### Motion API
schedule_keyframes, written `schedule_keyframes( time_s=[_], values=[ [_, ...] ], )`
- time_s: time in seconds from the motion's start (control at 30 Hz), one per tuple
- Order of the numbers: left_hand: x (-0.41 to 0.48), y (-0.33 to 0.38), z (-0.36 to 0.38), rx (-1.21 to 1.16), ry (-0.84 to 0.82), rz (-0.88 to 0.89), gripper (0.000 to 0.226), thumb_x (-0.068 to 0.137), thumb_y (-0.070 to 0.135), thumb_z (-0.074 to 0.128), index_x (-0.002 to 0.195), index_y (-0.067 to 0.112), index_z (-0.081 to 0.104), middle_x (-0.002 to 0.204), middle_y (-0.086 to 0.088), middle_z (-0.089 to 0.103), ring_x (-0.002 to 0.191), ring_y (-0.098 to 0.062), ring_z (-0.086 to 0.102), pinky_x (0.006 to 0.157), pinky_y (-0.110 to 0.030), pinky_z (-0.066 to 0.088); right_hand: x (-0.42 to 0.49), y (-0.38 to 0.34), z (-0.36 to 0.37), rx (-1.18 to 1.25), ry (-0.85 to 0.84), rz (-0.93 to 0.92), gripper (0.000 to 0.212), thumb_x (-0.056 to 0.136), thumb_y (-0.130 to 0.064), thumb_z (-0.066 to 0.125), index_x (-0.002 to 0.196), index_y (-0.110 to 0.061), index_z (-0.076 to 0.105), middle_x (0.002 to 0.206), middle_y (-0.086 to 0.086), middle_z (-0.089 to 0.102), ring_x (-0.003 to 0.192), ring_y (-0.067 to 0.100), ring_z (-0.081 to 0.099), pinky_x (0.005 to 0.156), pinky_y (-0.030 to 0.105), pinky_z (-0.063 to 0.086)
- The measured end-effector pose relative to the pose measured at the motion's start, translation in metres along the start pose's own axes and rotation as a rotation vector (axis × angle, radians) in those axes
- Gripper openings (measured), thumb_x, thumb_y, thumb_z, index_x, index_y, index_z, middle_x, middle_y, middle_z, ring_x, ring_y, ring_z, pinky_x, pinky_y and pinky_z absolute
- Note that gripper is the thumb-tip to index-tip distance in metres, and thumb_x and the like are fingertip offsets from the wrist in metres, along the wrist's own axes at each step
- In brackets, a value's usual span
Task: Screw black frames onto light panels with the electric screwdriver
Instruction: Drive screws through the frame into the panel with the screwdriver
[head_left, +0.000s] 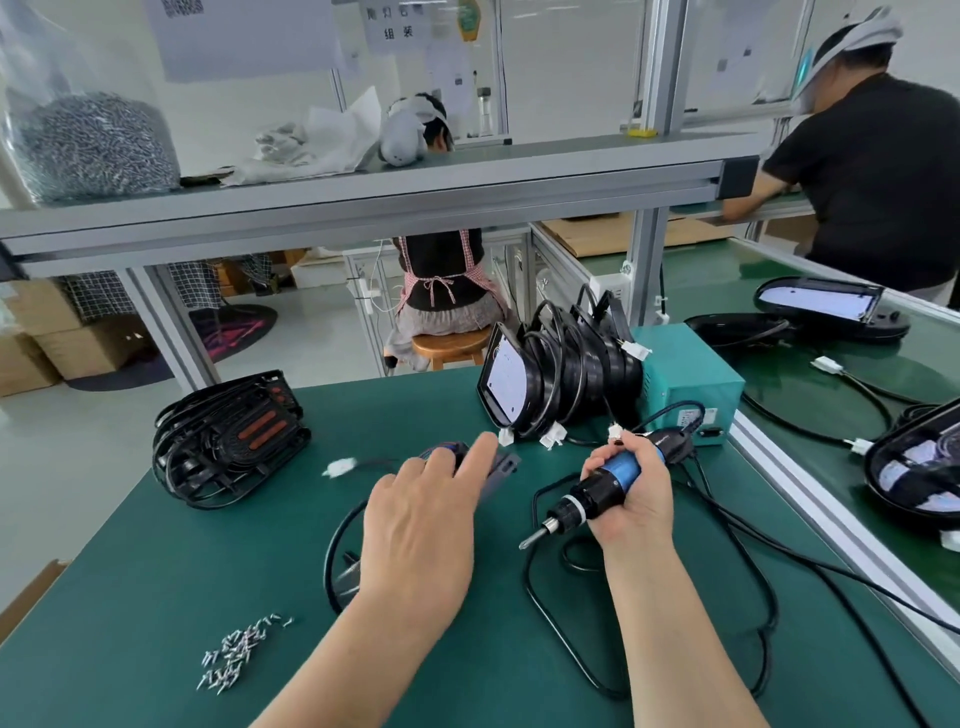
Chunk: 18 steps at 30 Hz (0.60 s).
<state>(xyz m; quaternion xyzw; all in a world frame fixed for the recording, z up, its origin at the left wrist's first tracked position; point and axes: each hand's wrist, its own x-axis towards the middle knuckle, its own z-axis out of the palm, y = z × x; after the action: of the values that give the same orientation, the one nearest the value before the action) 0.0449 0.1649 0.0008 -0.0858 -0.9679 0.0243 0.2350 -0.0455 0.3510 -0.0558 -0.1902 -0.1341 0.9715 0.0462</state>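
My right hand (631, 501) grips the blue and black electric screwdriver (597, 491), its bit pointing down-left just above the green mat. My left hand (421, 525) lies over a light panel with its black frame (496, 470), fingers stretched forward on it; most of the panel is hidden under the hand. A row of upright light panels (550, 384) with cables stands behind. A stack of black frames (228, 436) lies at the left. Loose silver screws (236, 652) sit near the front left.
A teal power box (685, 379) stands behind the screwdriver, its black cables (727, 587) looping across the mat at the right. An aluminium rail (810, 499) borders the conveyor with more panels (826, 306). Other people work beyond the shelf.
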Motion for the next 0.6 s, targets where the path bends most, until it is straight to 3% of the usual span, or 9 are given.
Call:
schedule_keyframes(
  time_s=[0.17,0.27,0.33,0.47,0.53,0.6],
  values=[
    [-0.009,-0.011,0.001,0.000,0.064,-0.067,0.084,0.082,0.009,0.063,0.150,0.043,0.029,0.096,0.007,0.051,0.085,-0.021,0.052,0.072,-0.031,0.034,0.004,-0.004,-0.002,0.063,0.020,0.007,0.013,0.094,-0.006,0.062,0.084,-0.011,0.054,0.063,-0.001,0.056,0.049,0.011,0.054,0.046,0.021,0.048],
    [-0.008,-0.021,-0.007,-0.039,0.131,-0.055,0.088,0.071,0.009,0.078,0.146,0.039,0.042,0.092,0.005,0.056,0.080,-0.025,0.057,0.070,-0.036,0.045,0.005,-0.003,-0.004,0.058,0.018,0.014,0.013,0.094,-0.007,0.063,0.085,-0.012,0.055,0.062,-0.002,0.056,0.049,0.011,0.054,0.045,0.021,0.048],
    [-0.005,-0.027,-0.012,-0.146,0.128,-0.098,0.090,0.069,0.015,0.082,0.143,0.042,0.039,0.094,0.005,0.059,0.083,-0.027,0.060,0.069,-0.039,0.049,0.006,-0.002,-0.005,0.055,0.018,0.019,0.013,0.094,-0.007,0.063,0.085,-0.012,0.055,0.062,-0.002,0.057,0.049,0.011,0.054,0.045,0.021,0.048],
    [0.007,-0.051,-0.001,-0.550,-0.090,-0.454,0.086,0.073,0.028,0.079,0.141,0.044,0.028,0.102,0.009,0.065,0.088,-0.024,0.063,0.074,-0.038,0.050,0.007,-0.002,-0.005,0.064,0.015,0.024,0.012,0.093,-0.007,0.064,0.086,-0.012,0.055,0.064,-0.002,0.057,0.052,0.011,0.054,0.046,0.021,0.049],
    [0.009,-0.065,0.012,-0.755,-0.148,-0.613,0.081,0.073,0.026,0.083,0.139,0.037,0.037,0.098,0.012,0.066,0.086,-0.017,0.064,0.072,-0.035,0.051,0.007,-0.003,-0.006,0.066,0.003,0.019,0.012,0.093,-0.007,0.064,0.086,-0.011,0.055,0.065,-0.001,0.056,0.053,0.011,0.053,0.047,0.021,0.049],
    [0.005,-0.075,0.029,-0.931,-0.181,-0.768,0.071,0.072,0.019,0.087,0.133,0.025,0.050,0.100,0.008,0.069,0.091,-0.017,0.066,0.080,-0.036,0.053,0.008,-0.003,-0.007,0.069,-0.023,0.018,0.011,0.094,-0.008,0.062,0.086,-0.010,0.055,0.069,-0.002,0.055,0.055,0.010,0.052,0.047,0.019,0.048]
  ],
)
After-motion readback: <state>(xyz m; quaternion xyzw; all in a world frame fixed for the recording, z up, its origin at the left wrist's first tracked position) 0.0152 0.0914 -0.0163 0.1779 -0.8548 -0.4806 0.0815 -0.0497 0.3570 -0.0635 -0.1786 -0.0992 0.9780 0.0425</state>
